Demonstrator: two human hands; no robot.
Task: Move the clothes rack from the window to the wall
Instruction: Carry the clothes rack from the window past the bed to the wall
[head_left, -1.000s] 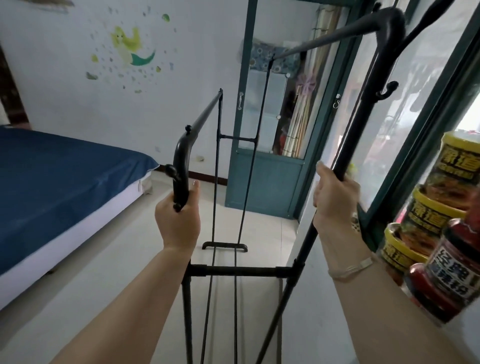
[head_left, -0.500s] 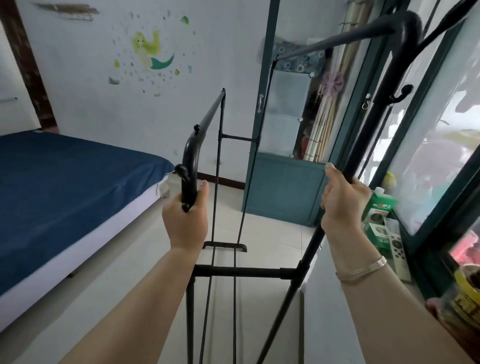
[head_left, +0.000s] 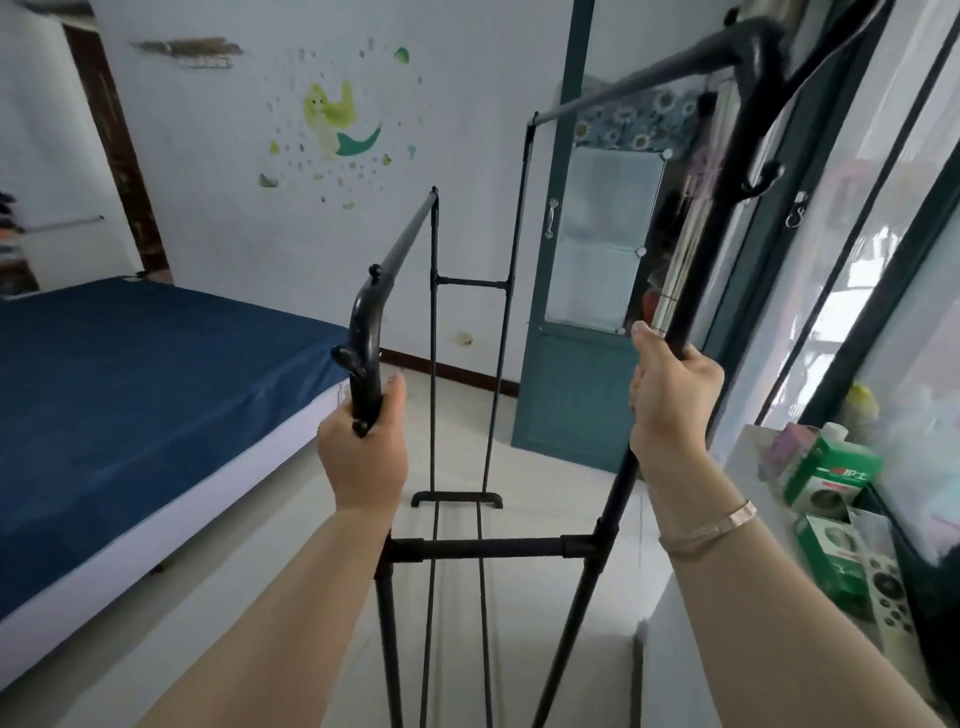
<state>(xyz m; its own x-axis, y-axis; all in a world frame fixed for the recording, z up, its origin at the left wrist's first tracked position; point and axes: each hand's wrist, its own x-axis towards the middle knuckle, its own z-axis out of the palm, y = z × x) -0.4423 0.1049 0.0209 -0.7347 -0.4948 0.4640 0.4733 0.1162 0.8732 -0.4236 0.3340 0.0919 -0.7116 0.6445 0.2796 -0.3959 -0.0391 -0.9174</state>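
Clothes rack (head_left: 475, 548) gripped by left hand (head_left: 363, 457) and right hand (head_left: 670, 400), bare floor (head_left: 260, 597) between bed (head_left: 130, 405) and window (head_left: 852, 260).

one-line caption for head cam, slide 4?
Both hands, left and right, grip the black clothes rack between bed and window.

Rack (head_left: 475, 547) swung left off window; jars gone, more bed (head_left: 130, 405) showing
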